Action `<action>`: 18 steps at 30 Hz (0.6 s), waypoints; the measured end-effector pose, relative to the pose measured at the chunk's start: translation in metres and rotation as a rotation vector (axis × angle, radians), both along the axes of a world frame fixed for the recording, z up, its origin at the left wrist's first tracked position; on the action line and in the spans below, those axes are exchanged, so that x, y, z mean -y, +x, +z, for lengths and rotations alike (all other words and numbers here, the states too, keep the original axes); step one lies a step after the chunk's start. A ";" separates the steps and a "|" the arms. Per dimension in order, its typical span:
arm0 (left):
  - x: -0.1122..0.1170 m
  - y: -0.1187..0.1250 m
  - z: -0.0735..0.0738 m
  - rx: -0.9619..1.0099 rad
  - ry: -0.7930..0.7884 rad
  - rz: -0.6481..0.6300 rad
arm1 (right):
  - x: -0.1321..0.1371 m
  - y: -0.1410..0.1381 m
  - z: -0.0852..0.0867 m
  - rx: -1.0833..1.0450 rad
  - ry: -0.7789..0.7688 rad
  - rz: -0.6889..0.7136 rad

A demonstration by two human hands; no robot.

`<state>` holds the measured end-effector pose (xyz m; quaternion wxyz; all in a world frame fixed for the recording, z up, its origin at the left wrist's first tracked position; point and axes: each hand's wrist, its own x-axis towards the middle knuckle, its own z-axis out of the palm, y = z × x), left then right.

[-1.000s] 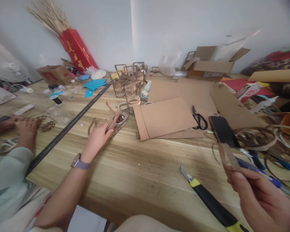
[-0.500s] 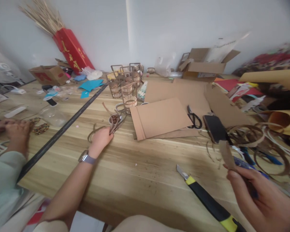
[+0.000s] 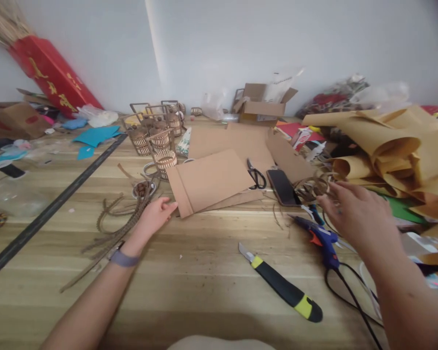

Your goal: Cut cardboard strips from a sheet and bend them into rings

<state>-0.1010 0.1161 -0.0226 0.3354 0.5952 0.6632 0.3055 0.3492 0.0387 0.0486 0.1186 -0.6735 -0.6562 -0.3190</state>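
Observation:
My left hand (image 3: 154,218) is empty with its fingers loosely apart, beside the lower left corner of a folded cardboard piece (image 3: 215,180); contact is unclear. A bundle of thin brown strips (image 3: 122,221) lies left of that hand. At the right, my right hand (image 3: 361,214) has its thumb and fingers closed on coiled brown strips (image 3: 312,187), slightly blurred. Below it rests a blue hot glue gun (image 3: 323,240). A black and yellow utility knife (image 3: 282,287) lies in front, blade pointing away. Black scissors (image 3: 256,175) and a phone (image 3: 282,187) lie between the cardboard and the strips.
Small woven baskets with tall handles (image 3: 164,158) stand behind the cardboard, near a small bowl of brown beads (image 3: 144,188). Rolled yellow-brown paper (image 3: 383,146) fills the right. A black strip (image 3: 58,209) crosses the table at left. An open carton (image 3: 264,104) sits by the wall.
The view has swung right. My left hand has let go of the brown strips and moved toward the cardboard. My right hand has reached forward to the coiled strips, uncovering the glue gun.

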 end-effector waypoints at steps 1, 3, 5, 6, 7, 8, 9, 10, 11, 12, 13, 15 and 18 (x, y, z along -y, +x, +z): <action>-0.005 0.006 -0.004 0.045 -0.024 -0.007 | -0.001 -0.001 -0.007 -0.005 -0.015 0.031; -0.013 0.015 -0.010 0.143 -0.061 -0.015 | 0.001 -0.007 -0.023 -0.043 -0.044 0.133; -0.019 0.021 -0.012 0.229 -0.083 -0.019 | 0.004 -0.017 -0.038 -0.100 -0.089 0.227; -0.021 0.024 -0.011 0.266 -0.091 -0.019 | 0.005 -0.022 -0.045 -0.123 -0.122 0.266; -0.021 0.027 -0.009 0.300 -0.095 -0.018 | 0.006 -0.027 -0.050 -0.140 -0.163 0.302; -0.021 0.030 -0.006 0.334 -0.096 -0.017 | 0.005 -0.032 -0.055 -0.150 -0.217 0.341; -0.019 0.032 -0.002 0.369 -0.094 -0.017 | 0.003 -0.038 -0.058 -0.155 -0.281 0.387; -0.016 0.034 0.002 0.403 -0.090 -0.019 | 0.001 -0.043 -0.060 -0.161 -0.351 0.437; -0.012 0.036 0.007 0.437 -0.086 -0.022 | -0.003 -0.049 -0.062 -0.172 -0.424 0.484; -0.008 0.037 0.012 0.468 -0.084 -0.025 | -0.009 -0.055 -0.063 -0.188 -0.491 0.525; -0.003 0.037 0.018 0.496 -0.084 -0.023 | -0.015 -0.061 -0.064 -0.205 -0.546 0.555; 0.005 0.035 0.028 0.542 -0.082 -0.003 | -0.031 -0.073 -0.069 -0.230 -0.607 0.586; 0.015 0.026 0.040 0.584 -0.064 0.059 | -0.061 -0.089 -0.079 -0.230 -0.620 0.603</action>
